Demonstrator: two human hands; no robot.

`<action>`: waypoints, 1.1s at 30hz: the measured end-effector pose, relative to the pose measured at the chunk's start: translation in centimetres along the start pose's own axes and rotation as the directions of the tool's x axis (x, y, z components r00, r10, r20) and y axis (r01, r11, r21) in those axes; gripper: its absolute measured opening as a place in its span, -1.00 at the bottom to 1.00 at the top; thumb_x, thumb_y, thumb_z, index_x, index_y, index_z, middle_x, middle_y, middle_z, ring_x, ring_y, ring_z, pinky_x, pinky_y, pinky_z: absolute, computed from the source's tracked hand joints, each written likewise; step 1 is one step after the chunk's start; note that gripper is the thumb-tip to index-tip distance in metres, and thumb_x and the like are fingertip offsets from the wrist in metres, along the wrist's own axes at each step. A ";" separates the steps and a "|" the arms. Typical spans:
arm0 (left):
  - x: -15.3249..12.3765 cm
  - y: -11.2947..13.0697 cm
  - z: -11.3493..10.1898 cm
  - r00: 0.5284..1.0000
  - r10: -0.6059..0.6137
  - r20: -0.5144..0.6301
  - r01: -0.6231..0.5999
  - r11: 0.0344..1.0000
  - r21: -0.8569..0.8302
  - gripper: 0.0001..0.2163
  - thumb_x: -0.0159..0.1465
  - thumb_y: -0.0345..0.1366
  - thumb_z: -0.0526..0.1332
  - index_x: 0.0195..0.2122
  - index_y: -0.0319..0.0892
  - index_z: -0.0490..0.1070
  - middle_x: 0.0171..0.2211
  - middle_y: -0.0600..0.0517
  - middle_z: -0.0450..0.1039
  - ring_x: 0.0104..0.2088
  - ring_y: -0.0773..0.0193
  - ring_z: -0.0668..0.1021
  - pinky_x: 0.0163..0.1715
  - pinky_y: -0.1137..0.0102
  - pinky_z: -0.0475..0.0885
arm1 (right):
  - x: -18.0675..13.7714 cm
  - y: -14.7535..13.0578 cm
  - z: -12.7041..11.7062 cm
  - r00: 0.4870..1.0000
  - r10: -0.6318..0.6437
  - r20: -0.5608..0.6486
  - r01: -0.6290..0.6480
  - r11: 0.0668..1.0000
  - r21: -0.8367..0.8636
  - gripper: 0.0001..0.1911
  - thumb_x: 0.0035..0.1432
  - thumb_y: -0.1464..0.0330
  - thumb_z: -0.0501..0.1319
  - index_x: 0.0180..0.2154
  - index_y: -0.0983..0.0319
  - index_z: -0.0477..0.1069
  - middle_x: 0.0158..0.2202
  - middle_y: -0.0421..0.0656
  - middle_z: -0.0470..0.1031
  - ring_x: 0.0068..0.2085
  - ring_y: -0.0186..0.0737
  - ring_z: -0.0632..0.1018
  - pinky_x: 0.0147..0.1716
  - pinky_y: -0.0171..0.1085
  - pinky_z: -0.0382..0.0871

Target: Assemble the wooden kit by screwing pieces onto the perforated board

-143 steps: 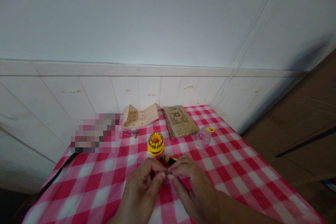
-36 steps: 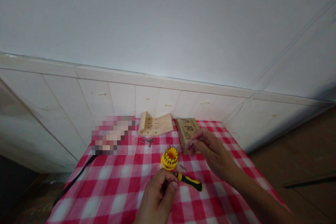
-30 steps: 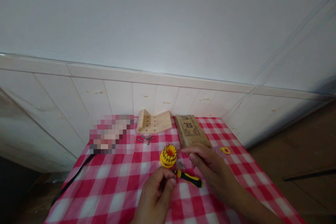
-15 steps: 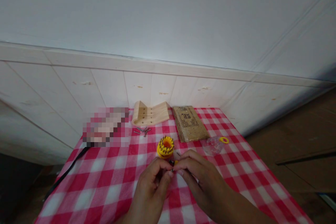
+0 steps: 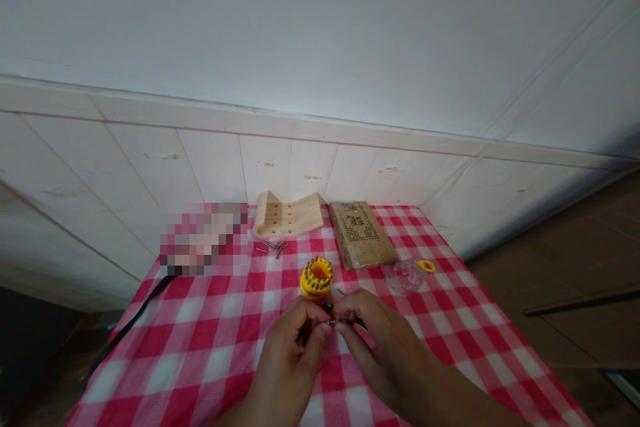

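Observation:
My left hand [image 5: 293, 340] is closed, its thumb and forefinger pinching one end of a small, thin metal bit [image 5: 332, 322]. Fingertips of my right hand [image 5: 383, 340] meet it from the other side and pinch it too. A yellow and black tool [image 5: 361, 324], which looks like a screwdriver handle, shows partly between and behind my right fingers; most of it is hidden. Just beyond my hands stands a yellow ring-shaped bit holder [image 5: 317, 279] with several dark metal bits upright around its rim.
A curved wooden piece with holes [image 5: 289, 215] stands by the wall. Several screws [image 5: 273, 247] lie before it. A flat brown package [image 5: 361, 233] and a clear plastic piece [image 5: 405, 276] with a yellow ring [image 5: 427, 266] are on the right. A black strap [image 5: 135, 317] hangs over the left edge.
My right fingers have shifted slightly, showing more of the thin bit and of the yellow and black tool. My left hand keeps its pinch.

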State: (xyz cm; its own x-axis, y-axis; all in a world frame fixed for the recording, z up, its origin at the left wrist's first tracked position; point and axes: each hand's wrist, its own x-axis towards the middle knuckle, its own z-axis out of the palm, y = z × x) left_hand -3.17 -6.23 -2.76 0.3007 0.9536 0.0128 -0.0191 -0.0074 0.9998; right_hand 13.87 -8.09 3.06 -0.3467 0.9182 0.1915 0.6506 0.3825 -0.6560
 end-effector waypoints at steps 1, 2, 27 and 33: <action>0.0 0.0 0.0 1.000 0.002 0.001 -0.002 1.000 0.000 -0.86 0.35 -0.28 0.16 -0.36 -0.14 0.39 -0.36 0.05 0.40 -0.35 0.24 0.43 -0.34 0.39 0.32 | 0.0 -0.1 0.0 1.000 0.008 0.009 -0.008 1.000 -0.008 -0.84 0.31 0.53 0.06 -0.16 0.17 0.30 -0.26 -0.14 0.48 -0.28 -0.20 0.53 -0.29 -0.24 0.44; -0.1 0.0 0.0 1.000 0.004 -0.002 -0.004 1.000 -0.001 -0.86 0.35 -0.29 0.17 -0.37 -0.14 0.38 -0.37 0.05 0.40 -0.36 0.24 0.43 -0.35 0.40 0.31 | 0.0 -0.1 0.0 1.000 0.021 0.018 -0.020 1.000 -0.014 -0.84 0.31 0.53 0.06 -0.17 0.17 0.30 -0.26 -0.14 0.49 -0.28 -0.19 0.54 -0.30 -0.24 0.44; -0.2 -0.1 0.0 1.000 0.005 -0.022 -0.006 0.999 -0.040 -0.80 0.35 -0.18 0.20 -0.38 -0.15 0.38 -0.42 0.06 0.36 -0.46 0.30 0.36 -0.49 0.47 0.24 | 4.3 0.9 -2.8 0.913 0.168 -0.372 -0.136 0.985 0.110 -0.81 0.39 0.32 0.00 -0.24 0.16 0.36 -0.47 -0.21 0.44 -0.41 -0.18 0.51 -0.38 -0.23 0.43; -0.1 -0.1 0.0 1.000 0.009 -0.027 -0.009 1.000 -0.030 -0.80 0.33 -0.18 0.23 -0.39 -0.15 0.39 -0.46 0.08 0.34 -0.46 0.30 0.36 -0.47 0.46 0.24 | 7.1 0.9 -2.9 0.919 0.204 -0.337 -0.129 0.964 0.233 -0.89 0.32 0.32 0.11 -0.27 0.17 0.36 -0.38 -0.16 0.52 -0.37 -0.18 0.54 -0.34 -0.22 0.43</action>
State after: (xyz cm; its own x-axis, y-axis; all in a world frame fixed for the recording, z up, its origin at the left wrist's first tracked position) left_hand -3.21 -6.35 -2.83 0.2750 0.9612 0.0210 -0.0506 -0.0073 0.9987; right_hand 13.92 -0.93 5.94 0.0414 0.9567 0.2881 0.5145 0.2268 -0.8269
